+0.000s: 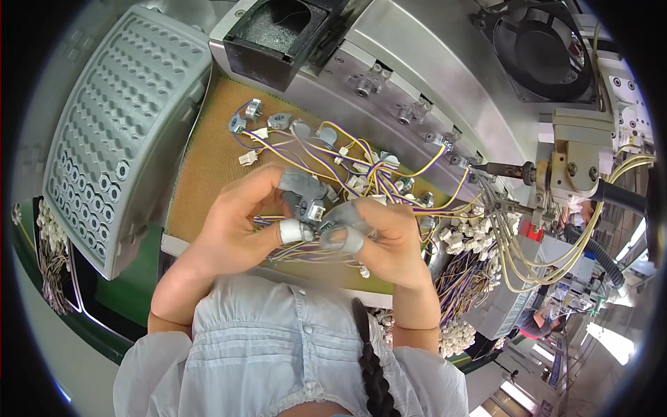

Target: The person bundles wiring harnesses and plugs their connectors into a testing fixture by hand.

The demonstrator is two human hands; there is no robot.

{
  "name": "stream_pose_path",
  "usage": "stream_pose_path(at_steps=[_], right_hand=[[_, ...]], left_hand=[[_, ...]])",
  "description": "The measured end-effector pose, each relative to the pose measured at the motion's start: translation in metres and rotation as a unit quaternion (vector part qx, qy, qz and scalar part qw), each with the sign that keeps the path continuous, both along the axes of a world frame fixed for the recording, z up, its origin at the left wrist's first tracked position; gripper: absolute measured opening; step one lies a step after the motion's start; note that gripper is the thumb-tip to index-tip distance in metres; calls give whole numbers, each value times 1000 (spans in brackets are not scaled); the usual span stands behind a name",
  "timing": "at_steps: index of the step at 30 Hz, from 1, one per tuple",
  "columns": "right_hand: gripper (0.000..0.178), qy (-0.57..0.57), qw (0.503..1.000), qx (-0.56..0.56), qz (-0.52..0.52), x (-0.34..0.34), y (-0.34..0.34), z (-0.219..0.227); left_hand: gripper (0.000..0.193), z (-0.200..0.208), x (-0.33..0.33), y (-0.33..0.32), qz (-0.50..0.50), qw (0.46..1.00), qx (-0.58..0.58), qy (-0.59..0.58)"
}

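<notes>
My left hand [240, 219], with grey and white wraps on its fingertips, pinches a small silver motor [315, 210] between thumb and fingers. Close against it, my right hand [385, 236] has thumb and fingertips pressed together; they are smeared by motion. What it pinches is too small and blurred to name. Yellow, purple and white wires [292, 254] pass beneath both hands. Just beyond them, more wires with white connectors [248, 159] and several small round motors [280, 120] lie on a brown work board [208, 139].
A grey tray [132, 104] of round pockets, partly filled with metal parts, leans at left. Behind the board stands a metal machine [417, 62] with small clamps along its edge. At right are a soldering tip [504, 169], a fan [542, 52] and bundled wires [462, 278].
</notes>
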State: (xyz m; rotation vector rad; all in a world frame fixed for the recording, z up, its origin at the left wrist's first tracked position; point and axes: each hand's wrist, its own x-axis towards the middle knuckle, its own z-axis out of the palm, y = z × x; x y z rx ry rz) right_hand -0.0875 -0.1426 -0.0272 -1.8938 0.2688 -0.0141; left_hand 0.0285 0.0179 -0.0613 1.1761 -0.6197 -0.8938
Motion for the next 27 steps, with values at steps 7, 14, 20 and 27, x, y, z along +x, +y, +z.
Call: stream_pose_path(at_steps=[7,14,20,27], right_hand=[[19,-12,999,2,-38,4,3,-1],[11,42,997,25,64,4,-12,10],[10,88,990,79,78,8,-19,21],[10,140,980,140,4,7,-19,20]], left_hand=[[32,2,6,-6,39,985,7,-169],[33,6,14,-6,-57,968,-31,-242],[32,0,1,-8,44,970,-50,-234],[32,6,4,-10,49,952,1,-303]])
